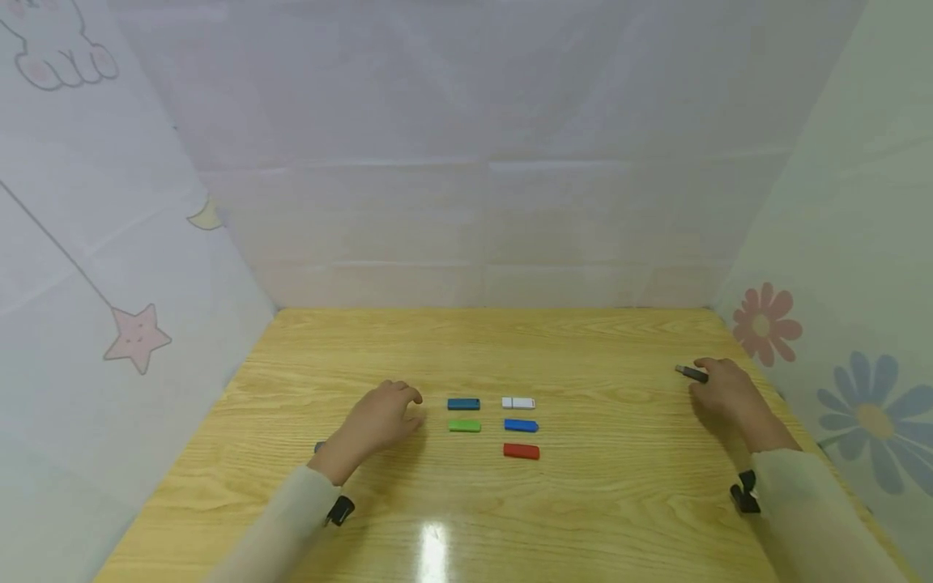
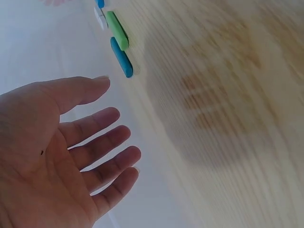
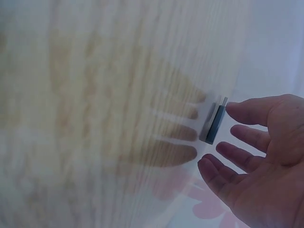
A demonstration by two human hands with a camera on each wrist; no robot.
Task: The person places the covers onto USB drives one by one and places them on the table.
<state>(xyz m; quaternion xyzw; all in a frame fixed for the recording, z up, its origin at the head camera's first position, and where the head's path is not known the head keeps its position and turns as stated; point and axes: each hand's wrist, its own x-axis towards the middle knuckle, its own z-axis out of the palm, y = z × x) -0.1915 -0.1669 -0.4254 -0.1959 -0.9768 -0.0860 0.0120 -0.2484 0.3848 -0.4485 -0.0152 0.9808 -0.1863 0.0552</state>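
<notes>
My left hand (image 1: 379, 417) hovers over the table with relaxed, spread fingers and holds nothing. To its right lie a teal USB stick (image 1: 463, 404) and a green USB stick (image 1: 464, 426), both also in the left wrist view. A dark piece (image 1: 319, 446) peeks out from behind the left wrist, mostly hidden. On the far right, my right hand (image 1: 723, 393) reaches over a dark grey USB stick (image 1: 691, 373) with a metal plug. In the right wrist view, the thumb tip (image 3: 232, 110) is right at the plug end, while the other fingers stay spread and uncurled.
Right of the teal and green sticks, a white USB stick (image 1: 518, 402), a blue one (image 1: 521, 425) and a red one (image 1: 521, 451) form a column. The wooden table (image 1: 605, 502) is bordered by a pale cloth wall (image 1: 481, 210) at the back and sides.
</notes>
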